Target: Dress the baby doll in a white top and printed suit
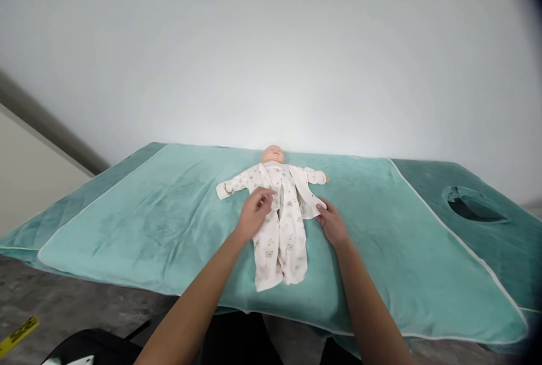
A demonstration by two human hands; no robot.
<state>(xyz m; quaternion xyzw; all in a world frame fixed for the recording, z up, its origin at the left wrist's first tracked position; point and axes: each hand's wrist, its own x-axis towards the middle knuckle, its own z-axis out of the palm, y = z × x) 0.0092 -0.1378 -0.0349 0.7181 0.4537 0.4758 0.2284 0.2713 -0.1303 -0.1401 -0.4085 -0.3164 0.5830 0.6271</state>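
On its back on the green bed cover lies a baby doll (273, 154), its head toward the wall. It is dressed in white printed clothes: a baby jacket (302, 183) with its front parted, and long trousers (292, 249). My right hand (331, 221) pinches the lower corner of the jacket's right-side front panel and holds it out to the side. Over the doll's left-side belly, my left hand (256, 211) has its fingers curled together at the other front edge. What those fingertips grip is hidden. A small doll hand shows at the right cuff; the left sleeve end looks flat.
The padded bed (127, 201) stands against a white wall (271, 66). At its right end the cover has a face hole (476, 208). A black bag or seat (91, 345) and a yellow floor strip (19, 335) are at the lower left.
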